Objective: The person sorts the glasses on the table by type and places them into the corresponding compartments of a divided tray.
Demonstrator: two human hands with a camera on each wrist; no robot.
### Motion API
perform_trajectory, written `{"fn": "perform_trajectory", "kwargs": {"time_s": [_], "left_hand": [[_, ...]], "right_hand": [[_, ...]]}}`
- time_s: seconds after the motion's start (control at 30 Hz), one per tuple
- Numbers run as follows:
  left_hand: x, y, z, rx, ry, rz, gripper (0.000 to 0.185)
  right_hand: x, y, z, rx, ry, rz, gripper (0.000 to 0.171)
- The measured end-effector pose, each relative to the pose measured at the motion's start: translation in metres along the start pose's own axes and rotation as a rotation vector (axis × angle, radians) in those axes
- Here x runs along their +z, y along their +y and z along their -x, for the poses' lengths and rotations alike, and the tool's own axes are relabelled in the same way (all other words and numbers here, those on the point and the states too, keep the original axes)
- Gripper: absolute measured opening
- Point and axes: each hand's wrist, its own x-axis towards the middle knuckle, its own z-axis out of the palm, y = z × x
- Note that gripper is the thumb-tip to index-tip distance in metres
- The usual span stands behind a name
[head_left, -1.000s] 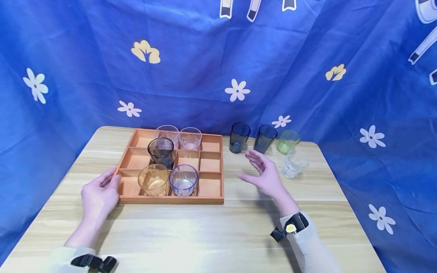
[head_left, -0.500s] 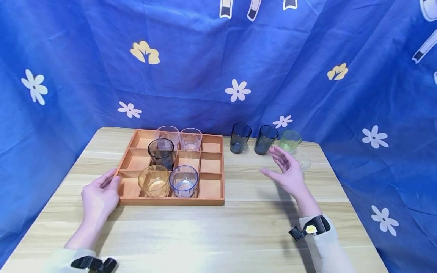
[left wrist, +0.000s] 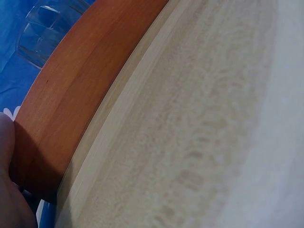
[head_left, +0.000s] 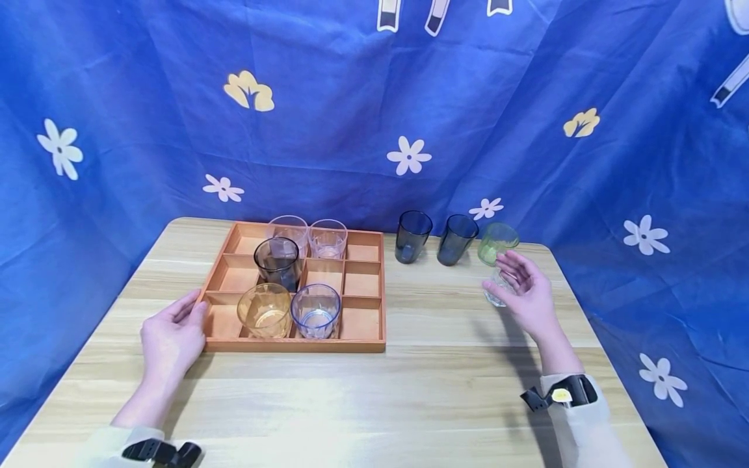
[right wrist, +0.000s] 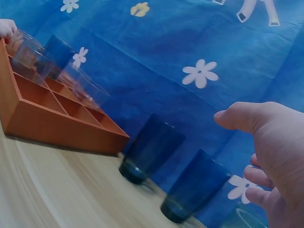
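Note:
A wooden divided tray lies on the table and holds a dark glass, an amber glass, a blue-rimmed glass and two clear glasses at the back. My left hand rests open against the tray's front left corner. My right hand is open, its fingers spread beside a clear glass on the table. Behind it stand a green glass and two dark blue glasses.
The light wooden table ends at a blue flowered cloth backdrop that hangs close behind and on both sides. The right table edge is near my right hand.
My right hand moved right and away from the tray, over to the clear glass near the green one. The left hand stayed on the tray corner.

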Motion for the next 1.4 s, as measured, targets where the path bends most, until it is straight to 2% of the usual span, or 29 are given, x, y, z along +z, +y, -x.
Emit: {"fn": "perform_trajectory", "kwargs": {"time_s": [0.43,0.57,0.77,1.07,1.2,1.4], "left_hand": [[0.000,0.002,0.001,-0.004,0.009,-0.017,0.037],[0.000,0.002,0.001,-0.007,0.010,-0.019,0.037],[0.000,0.002,0.001,0.005,0.012,-0.020,0.037],[-0.001,0.001,0.001,-0.018,0.003,-0.021,0.038],[-0.001,0.001,0.000,-0.013,0.005,-0.025,0.038],[0.000,0.000,0.000,-0.009,0.005,-0.013,0.038]], "right_hand": [[-0.045,0.006,-0.008,-0.015,0.092,0.196,0.066],[-0.060,0.012,-0.010,0.017,0.103,0.163,0.069],[-0.073,0.026,-0.010,0.066,0.068,0.136,0.072],[-0.087,0.062,-0.008,0.123,-0.053,-0.106,0.068],[-0.091,0.076,-0.008,0.156,-0.094,-0.138,0.071],[-0.089,0.093,-0.009,0.208,-0.116,-0.125,0.084]]}}
